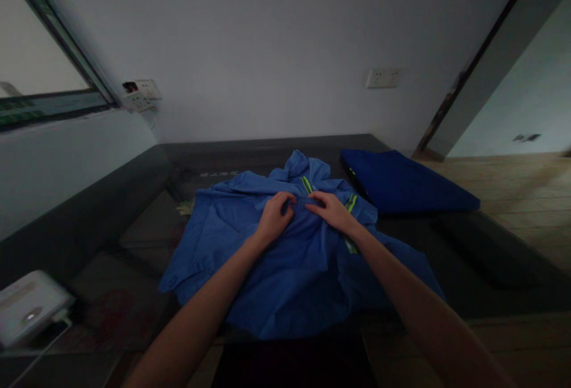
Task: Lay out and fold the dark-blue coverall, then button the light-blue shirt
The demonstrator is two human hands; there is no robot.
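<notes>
A blue work jacket (285,281) with yellow-green reflective strips lies spread and creased over a dark table. My left hand (275,214) is on the middle of the jacket, thumb and fingers curled together in a pinch on the cloth. Just to its right, my right hand (331,209) grips the same stretch of fabric between thumb and fingers, close to one of the reflective strips (306,184). A small gap separates the two sets of fingertips. Whatever fine detail lies under the fingers is too dim to make out.
On the right of the dark table (267,145) lies a folded blue cloth item (401,182). A white box-shaped device (33,304) with a cable stands at the left front. Behind the table rises a wall with a socket (383,77); a window frame (57,102) is at left.
</notes>
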